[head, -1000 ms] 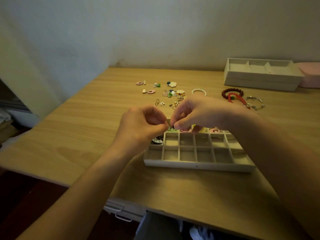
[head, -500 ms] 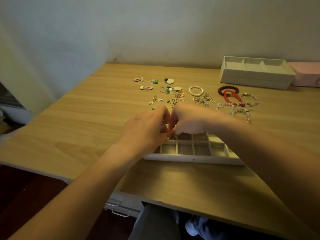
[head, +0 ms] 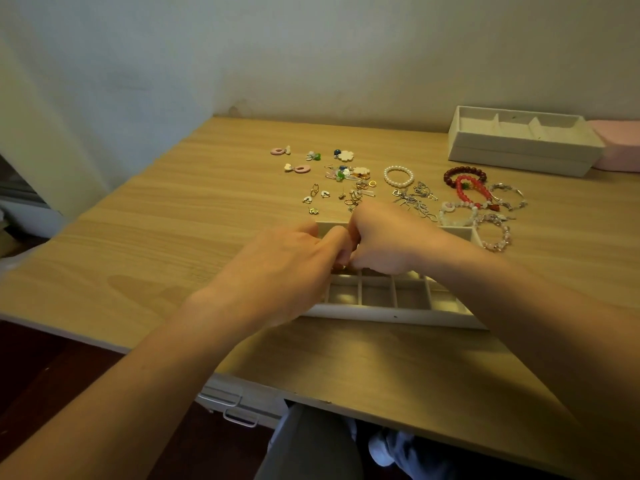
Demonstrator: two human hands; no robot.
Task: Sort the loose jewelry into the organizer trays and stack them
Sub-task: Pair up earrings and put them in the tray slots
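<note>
A pale wooden surface (head: 173, 244) is carrying everything. Nearest the person, a white organizer tray (head: 391, 315) divided into small square compartments is lying flat, its front row showing bare. Far back on the right, two more white trays (head: 519, 157) are sitting stacked one on the other, touching a pink box (head: 620, 147) at the frame edge.

The left hand (head: 277, 271) and the right hand (head: 384, 244) are meeting over the back left part of the divided tray. Both sets of fingers are curling in tight and pressing against each other; whether they are holding anything is hidden behind the knuckles.

Beyond the tray the loose jewelry is lying scattered. To the right, a dark red bead bracelet (head: 450, 174) and a bright red one (head: 462, 192) are overlapping, with a silver bracelet (head: 509, 202) beside them and a pale pink bead bracelet (head: 495, 244) touching the tray's far right corner. A pearl bracelet (head: 385, 175) is sitting just behind a tangle of silver chains (head: 415, 200). Farther left, white flower pieces (head: 345, 155), pink hoop earrings (head: 302, 169) and small gold pieces (head: 360, 194) are lying spread out.
</note>
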